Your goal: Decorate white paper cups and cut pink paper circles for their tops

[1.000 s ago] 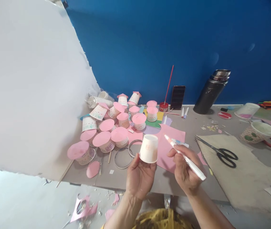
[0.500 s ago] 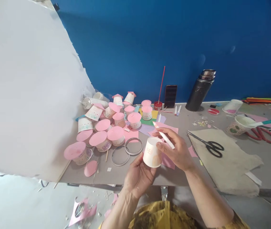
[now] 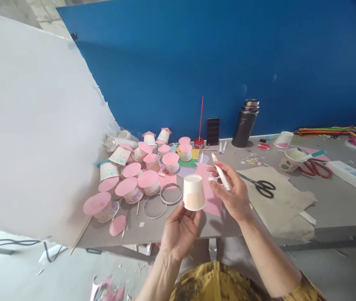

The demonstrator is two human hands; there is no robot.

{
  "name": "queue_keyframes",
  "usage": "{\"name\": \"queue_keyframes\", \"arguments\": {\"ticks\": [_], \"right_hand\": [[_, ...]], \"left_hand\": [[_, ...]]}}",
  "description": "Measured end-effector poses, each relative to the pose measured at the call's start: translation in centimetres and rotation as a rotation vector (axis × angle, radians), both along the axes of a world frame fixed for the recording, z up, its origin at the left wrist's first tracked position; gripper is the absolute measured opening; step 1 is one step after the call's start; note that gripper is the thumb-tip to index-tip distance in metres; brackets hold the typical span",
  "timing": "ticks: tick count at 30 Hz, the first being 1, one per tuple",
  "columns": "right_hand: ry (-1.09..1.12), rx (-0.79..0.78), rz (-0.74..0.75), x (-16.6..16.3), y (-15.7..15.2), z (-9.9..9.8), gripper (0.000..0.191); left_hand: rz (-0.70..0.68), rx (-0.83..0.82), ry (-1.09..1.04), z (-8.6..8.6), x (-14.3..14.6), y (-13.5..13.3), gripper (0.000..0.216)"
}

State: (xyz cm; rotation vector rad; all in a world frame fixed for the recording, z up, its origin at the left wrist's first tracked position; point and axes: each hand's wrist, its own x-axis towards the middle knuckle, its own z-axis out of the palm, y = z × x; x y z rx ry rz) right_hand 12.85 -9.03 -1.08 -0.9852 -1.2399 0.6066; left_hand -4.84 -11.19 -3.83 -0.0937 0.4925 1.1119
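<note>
My left hand (image 3: 181, 232) holds a white paper cup (image 3: 193, 188) upside down by its rim, from below. A pale peach patch shows on the cup's side facing me. My right hand (image 3: 236, 194), just right of the cup and apart from it, grips a white marker (image 3: 221, 172) with a pinkish tip pointing up and to the left. A small white piece, perhaps the marker's cap (image 3: 213, 179), is by my right fingers. Behind the hands lies a sheet of pink paper (image 3: 211, 200). Two grey tape rings (image 3: 171, 194) rest left of the cup.
Upturned paper cups with pink paper discs (image 3: 128, 187) crowd the left of the table. Black-handled scissors (image 3: 265, 188) lie on a beige cloth (image 3: 278, 213) at right. A dark thermos (image 3: 245, 125) and a phone (image 3: 213, 131) stand near the blue wall (image 3: 171, 62).
My right hand has moved off the cup to the right, still with the marker. The cup has turned: the small window-like drawing is out of sight. The view has shifted to the right.
</note>
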Motion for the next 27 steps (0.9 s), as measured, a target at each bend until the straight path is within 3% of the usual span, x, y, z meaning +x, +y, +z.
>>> {"name": "queue_keyframes", "arguments": {"ticks": [5, 9, 12, 15, 19, 23, 27], "right_hand": [[-0.079, 0.047, -0.043, 2.9, -2.2, -1.9, 0.056], [-0.481, -0.007, -0.081, 5.8, -3.8, -3.7, 0.07], [-0.775, -0.108, -0.074, 7.7, -3.7, -3.2, 0.06], [-1.055, -0.309, -0.038, 8.5, -2.0, -1.0, 0.038], [-1.2, -0.471, -0.073, 8.4, 1.8, 1.1, 0.039], [-1.281, -0.516, -0.095, 8.0, 5.2, 0.8, 0.039], [-1.36, -0.558, -0.096, 7.9, 7.0, -0.2, 0.033]], "left_hand": [[0.054, 0.037, 0.022, 0.5, -1.2, -0.5, 0.043], [0.095, 0.084, 0.063, 0.5, -2.6, -1.2, 0.046], [0.136, 0.114, 0.083, 0.2, -3.8, -1.0, 0.046], [0.169, 0.101, 0.071, 0.6, -4.2, -0.5, 0.044], [0.178, 0.061, 0.082, 2.5, -2.8, 0.3, 0.042], [0.26, 0.059, 0.167, 4.2, -0.8, 1.5, 0.035], [0.277, 0.123, 0.207, 4.5, 0.4, 2.7, 0.026]]}}
